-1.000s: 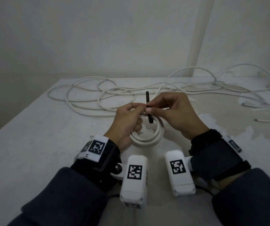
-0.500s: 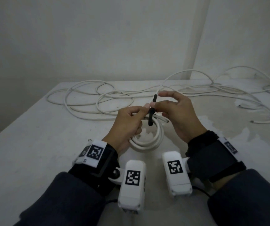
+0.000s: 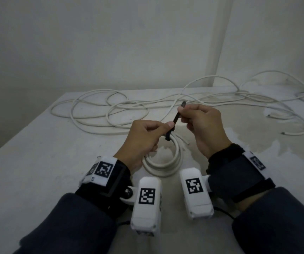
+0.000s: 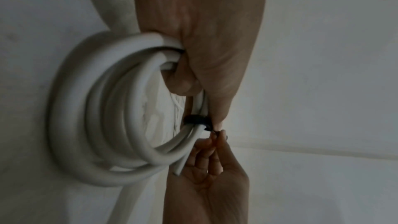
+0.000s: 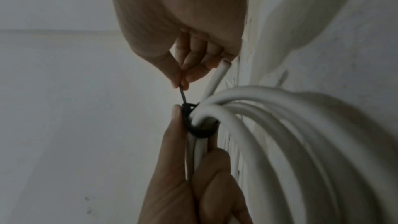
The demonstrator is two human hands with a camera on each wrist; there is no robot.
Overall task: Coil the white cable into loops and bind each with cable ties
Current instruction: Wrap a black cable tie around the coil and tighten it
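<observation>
A small coil of white cable [image 3: 163, 165] rests on the table before me, its top held in my left hand [image 3: 147, 136]. A black cable tie [image 3: 175, 121] loops around the coil's strands under my left thumb. My right hand [image 3: 200, 123] pinches the tie's free tail between thumb and forefinger, slanted up and to the right. In the left wrist view the tie's loop [image 4: 197, 120] wraps the coil [image 4: 107, 117] just below my left fingers. In the right wrist view the tie [image 5: 193, 125] hugs the bundled strands [image 5: 269, 134], and a cut cable end [image 5: 217, 76] sticks out beside it.
Long loose runs of white cable [image 3: 111, 114] sprawl across the far half of the white table [image 3: 37, 162] and off to the right [image 3: 257, 99]. A bare wall and corner stand behind. The table's left edge drops away at the left.
My right hand has drawn the tie's tail up and to the right, from upright to slanted, and the loop has closed tighter round the coil. My left hand stays on the coil.
</observation>
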